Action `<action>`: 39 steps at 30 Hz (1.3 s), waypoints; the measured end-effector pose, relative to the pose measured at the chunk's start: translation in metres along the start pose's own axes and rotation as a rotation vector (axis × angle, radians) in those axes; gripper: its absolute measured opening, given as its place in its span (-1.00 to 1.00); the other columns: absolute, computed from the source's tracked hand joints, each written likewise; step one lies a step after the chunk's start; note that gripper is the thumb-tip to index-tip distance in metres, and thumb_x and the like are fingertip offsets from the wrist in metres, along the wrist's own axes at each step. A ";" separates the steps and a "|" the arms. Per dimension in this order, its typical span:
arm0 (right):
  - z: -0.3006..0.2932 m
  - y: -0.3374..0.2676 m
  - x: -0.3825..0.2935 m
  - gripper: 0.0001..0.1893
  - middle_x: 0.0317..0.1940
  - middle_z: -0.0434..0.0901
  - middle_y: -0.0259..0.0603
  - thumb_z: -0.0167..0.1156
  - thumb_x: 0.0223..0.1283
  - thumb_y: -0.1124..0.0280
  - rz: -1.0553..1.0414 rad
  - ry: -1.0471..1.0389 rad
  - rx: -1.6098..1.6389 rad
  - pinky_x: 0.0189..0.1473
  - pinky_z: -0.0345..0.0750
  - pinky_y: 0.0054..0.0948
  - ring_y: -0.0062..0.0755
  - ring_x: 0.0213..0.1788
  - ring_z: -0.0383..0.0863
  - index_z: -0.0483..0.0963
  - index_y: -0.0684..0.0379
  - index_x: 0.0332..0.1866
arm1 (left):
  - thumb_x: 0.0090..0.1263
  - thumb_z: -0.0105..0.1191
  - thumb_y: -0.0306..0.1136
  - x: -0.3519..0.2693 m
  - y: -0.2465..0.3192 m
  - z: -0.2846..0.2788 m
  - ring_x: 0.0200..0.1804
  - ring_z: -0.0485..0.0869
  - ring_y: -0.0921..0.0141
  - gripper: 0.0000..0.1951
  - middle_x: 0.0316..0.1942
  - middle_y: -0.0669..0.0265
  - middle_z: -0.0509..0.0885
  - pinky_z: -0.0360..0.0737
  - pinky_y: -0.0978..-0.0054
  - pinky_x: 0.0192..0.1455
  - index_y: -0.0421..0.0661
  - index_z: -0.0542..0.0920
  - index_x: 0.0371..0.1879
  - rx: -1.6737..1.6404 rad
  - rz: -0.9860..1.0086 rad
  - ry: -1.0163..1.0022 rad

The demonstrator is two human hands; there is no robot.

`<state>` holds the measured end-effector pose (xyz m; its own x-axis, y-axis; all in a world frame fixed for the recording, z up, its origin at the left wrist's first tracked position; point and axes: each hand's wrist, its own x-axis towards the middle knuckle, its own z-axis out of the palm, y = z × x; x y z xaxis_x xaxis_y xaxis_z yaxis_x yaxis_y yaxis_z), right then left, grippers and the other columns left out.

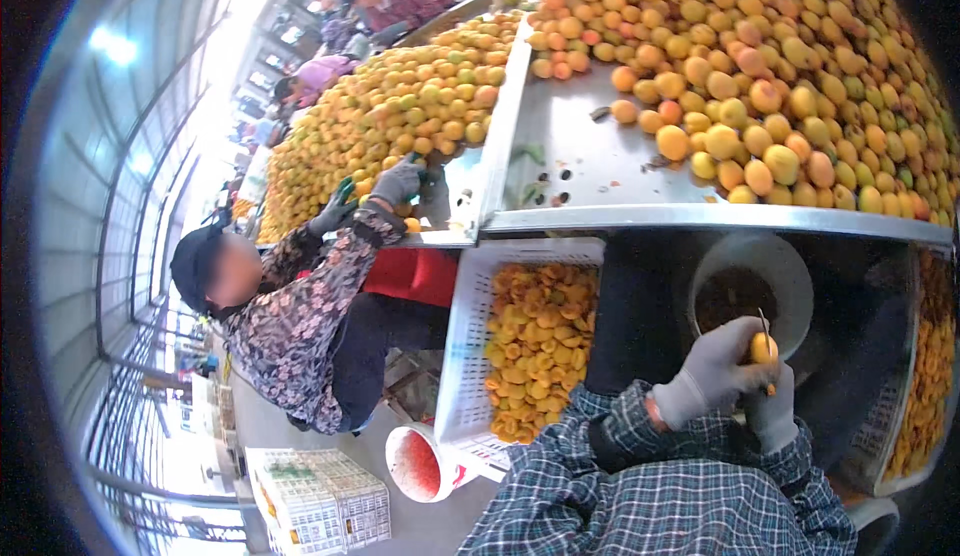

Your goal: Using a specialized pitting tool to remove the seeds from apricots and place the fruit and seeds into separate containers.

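Both my hands wear grey gloves and meet above a whitish bucket [802, 286] whose inside holds dark brown matter. My left hand [705, 372] has its fingers closed around a yellow-orange apricot [761, 347]. A thin knife [763, 322] stands against the fruit, blade tip upward. Its orange handle end shows at my right hand [774, 410], which is closed around it and partly hidden behind the left fingers. How deep the blade sits in the flesh I cannot tell.
Whole apricots [787, 98] heap on the metal table [585, 151], whose raised rim runs before me. A white crate [465, 361] of apricot halves [540, 346] stands left; another crate [889, 436] stands right. A co-worker [300, 316] reaches into fruit beside a white bucket [424, 462].
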<state>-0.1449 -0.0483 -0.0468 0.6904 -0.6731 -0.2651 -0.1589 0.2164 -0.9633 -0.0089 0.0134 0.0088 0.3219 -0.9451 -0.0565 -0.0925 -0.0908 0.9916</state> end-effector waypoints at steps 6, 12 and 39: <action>0.007 -0.016 0.005 -0.78 -0.38 0.56 -0.26 0.04 0.19 0.33 -0.097 -0.041 -0.058 -0.32 0.47 -0.56 -0.51 -0.34 0.57 0.43 0.29 -0.21 | 0.12 0.25 -0.29 -0.001 -0.007 -0.006 -0.06 0.54 0.38 -0.50 -0.14 0.21 0.54 0.46 0.46 0.05 -0.24 0.42 -0.01 -0.227 0.054 0.008; 0.008 -0.009 0.010 -0.78 -0.39 0.55 -0.27 0.06 0.20 0.32 -0.264 0.042 -0.190 -0.29 0.47 -0.55 -0.52 -0.31 0.56 0.44 0.29 -0.22 | 0.17 0.20 -0.24 0.003 -0.008 -0.009 -0.07 0.54 0.42 -0.51 -0.13 0.20 0.55 0.48 0.45 0.05 -0.23 0.39 0.02 -0.431 -0.259 -0.141; 0.005 -0.004 0.023 -0.77 -0.39 0.53 -0.25 0.04 0.22 0.37 -0.196 -0.072 -0.220 -0.34 0.51 -0.53 -0.50 -0.39 0.55 0.40 0.34 -0.17 | 0.21 0.16 -0.21 0.005 -0.017 -0.012 -0.06 0.53 0.41 -0.52 -0.13 0.19 0.53 0.46 0.49 0.03 -0.21 0.37 0.02 -0.320 -0.125 -0.002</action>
<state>-0.1251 -0.0614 -0.0487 0.7699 -0.6335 -0.0766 -0.1613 -0.0771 -0.9839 0.0058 0.0141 -0.0069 0.3102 -0.9334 -0.1803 0.2477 -0.1037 0.9633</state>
